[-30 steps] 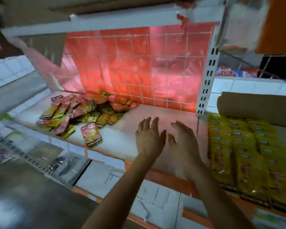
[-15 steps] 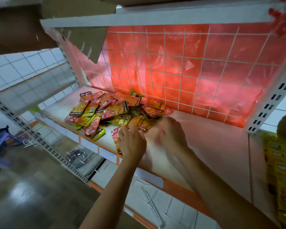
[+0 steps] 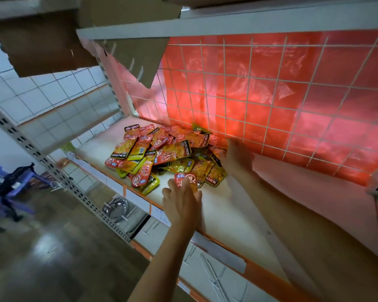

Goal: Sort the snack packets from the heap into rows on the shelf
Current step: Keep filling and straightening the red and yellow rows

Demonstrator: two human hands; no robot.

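Shelf [image 3: 227,212]: a white board with an orange front edge, running from lower right to the far left corner. An upper shelf [image 3: 249,20] hangs above it.

Wire grid [image 3: 275,99]: a white mesh forming the back wall, with a red plastic sheet [image 3: 238,68] behind it.

Floor [image 3: 52,247]: dark and glossy, to the left below the shelf.

Cardboard flaps [image 3: 138,53]: brown, torn, hanging from the upper level at top left.

Slotted post [image 3: 52,168]: a grey upright crossing the left side on a slant.

Blue stool [image 3: 15,182]: far left on the floor, with dark cloth on it.

Metal bowls [image 3: 116,209]: stacked on the lower level under the shelf's front edge.

Heap [image 3: 162,153]: red, orange and yellow-green snack packets piled loosely in the far left corner of the shelf, against the foot of the grid. None stand in rows.

Right hand [image 3: 238,159]: reaches in at the right edge of the heap, touching the outermost packets. Its fingers are blurred and partly hidden, so I cannot tell the grip.

Left hand [image 3: 181,200]: back upward at the near edge of the heap, thumb out to the right.

Red packet [image 3: 184,179]: lies flat at the heap's near edge, its near end under the left hand's fingertips [image 3: 172,187]. I cannot tell whether they pinch it or only rest on it.
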